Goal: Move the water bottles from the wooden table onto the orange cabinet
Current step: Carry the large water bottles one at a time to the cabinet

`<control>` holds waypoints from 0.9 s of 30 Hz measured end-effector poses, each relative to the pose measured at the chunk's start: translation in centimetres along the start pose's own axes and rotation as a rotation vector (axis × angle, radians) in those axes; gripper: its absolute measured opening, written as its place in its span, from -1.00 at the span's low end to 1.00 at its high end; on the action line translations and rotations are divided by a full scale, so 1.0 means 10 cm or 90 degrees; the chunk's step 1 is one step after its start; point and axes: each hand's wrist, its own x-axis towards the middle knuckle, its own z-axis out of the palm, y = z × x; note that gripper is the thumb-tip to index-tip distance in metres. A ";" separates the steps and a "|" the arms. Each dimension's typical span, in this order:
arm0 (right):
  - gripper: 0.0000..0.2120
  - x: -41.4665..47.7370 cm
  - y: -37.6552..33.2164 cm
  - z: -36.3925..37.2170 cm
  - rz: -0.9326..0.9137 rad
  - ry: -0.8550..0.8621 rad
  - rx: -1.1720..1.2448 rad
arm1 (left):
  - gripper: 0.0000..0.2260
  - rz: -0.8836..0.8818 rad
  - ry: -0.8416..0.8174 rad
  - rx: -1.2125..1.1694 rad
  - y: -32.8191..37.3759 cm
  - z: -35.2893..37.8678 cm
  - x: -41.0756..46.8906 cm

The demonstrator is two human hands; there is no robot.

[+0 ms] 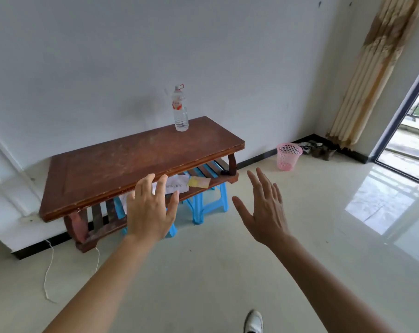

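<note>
Near the wooden table's (122, 164) far edge, water bottle (180, 111) upright, cap up; left hand (150, 210) and right hand (263, 207) spread, holding nothing, over bare floor (203, 272).

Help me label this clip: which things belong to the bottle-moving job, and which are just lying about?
Job: water bottle, wooden table, left hand, right hand. Orange cabinet not in view.
Lying about: pink basket, blue stools, papers, curtain, cord.

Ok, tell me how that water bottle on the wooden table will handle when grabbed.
The water bottle stands tall and narrow, so a push high up would probably tip it. Its ribbed clear plastic likely dents under a hard squeeze. How full it is cannot be told, so weight is uncertain.
</note>
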 end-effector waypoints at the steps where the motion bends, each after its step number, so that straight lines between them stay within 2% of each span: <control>1: -0.32 0.19 0.15 0.11 -0.003 0.004 0.004 | -0.48 0.007 0.008 0.007 0.03 0.20 0.20; 7: -0.27 1.98 1.00 0.72 0.032 -0.011 0.040 | -0.47 -0.005 -0.032 0.035 0.23 1.07 1.82; 13: -0.30 3.52 1.22 1.21 -0.022 -0.043 0.062 | -0.45 -0.053 -0.024 0.047 0.05 1.50 2.95; 20: -0.29 4.76 1.27 2.18 -0.071 -0.113 0.070 | -0.42 -0.123 -0.074 0.061 -0.63 2.33 3.91; 27: -0.22 6.12 1.31 3.08 -0.030 -0.143 0.045 | -0.40 -0.074 -0.110 0.053 -1.33 3.29 5.41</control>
